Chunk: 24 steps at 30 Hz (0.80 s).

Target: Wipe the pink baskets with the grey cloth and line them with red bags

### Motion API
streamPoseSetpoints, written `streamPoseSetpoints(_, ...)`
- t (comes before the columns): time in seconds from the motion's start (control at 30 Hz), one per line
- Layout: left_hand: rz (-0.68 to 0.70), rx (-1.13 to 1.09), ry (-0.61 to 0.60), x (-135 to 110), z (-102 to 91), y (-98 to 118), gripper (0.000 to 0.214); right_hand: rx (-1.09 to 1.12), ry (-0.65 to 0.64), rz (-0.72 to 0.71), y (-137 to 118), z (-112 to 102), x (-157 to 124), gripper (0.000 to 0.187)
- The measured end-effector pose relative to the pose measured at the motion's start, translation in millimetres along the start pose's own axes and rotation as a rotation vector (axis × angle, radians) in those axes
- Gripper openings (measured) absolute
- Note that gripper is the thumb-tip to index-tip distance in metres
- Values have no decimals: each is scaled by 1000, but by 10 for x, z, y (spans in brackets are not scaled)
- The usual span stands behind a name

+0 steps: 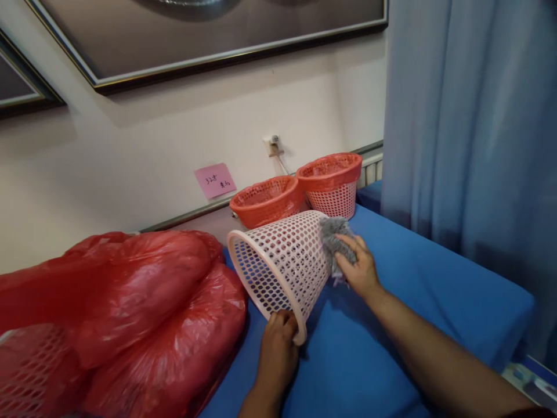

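Note:
A pale pink perforated plastic wastebasket (289, 249) lies tilted on its side above the blue-covered table, its open mouth facing left toward me. Gripping the rim at its lower edge is my left hand (278, 342), fingers closed around it. My right hand (359, 267) is closed on a grey fluffy cloth (337, 241), which presses against the basket's base end. Part of the cloth is hidden behind my fingers.
Two wastebaskets with red liners, one nearer (265, 200) and one farther (333, 186), stand against the wall. Puffed red plastic bags (165, 313) fill the left. The blue table (456, 290) extends right toward a blue curtain (444, 116). A pink note (215, 180) is on the wall.

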<state>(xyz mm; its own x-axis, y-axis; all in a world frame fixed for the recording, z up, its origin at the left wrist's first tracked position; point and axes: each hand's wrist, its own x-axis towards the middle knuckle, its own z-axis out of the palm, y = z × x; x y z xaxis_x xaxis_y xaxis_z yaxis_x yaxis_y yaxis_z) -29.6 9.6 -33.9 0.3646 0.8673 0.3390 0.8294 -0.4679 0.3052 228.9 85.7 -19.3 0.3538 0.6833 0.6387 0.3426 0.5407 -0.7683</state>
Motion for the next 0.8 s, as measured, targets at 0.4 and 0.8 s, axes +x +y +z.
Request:
streamPoseSetpoints(0.4, 79, -332, 285, -97, -27, 97, 35, 165, -390, -399, -437, 82, -421, 45)
streamPoseSetpoints(0.8, 136, -235, 146, -57, -7, 22, 43, 29, 26, 148, 126, 17, 69, 39)
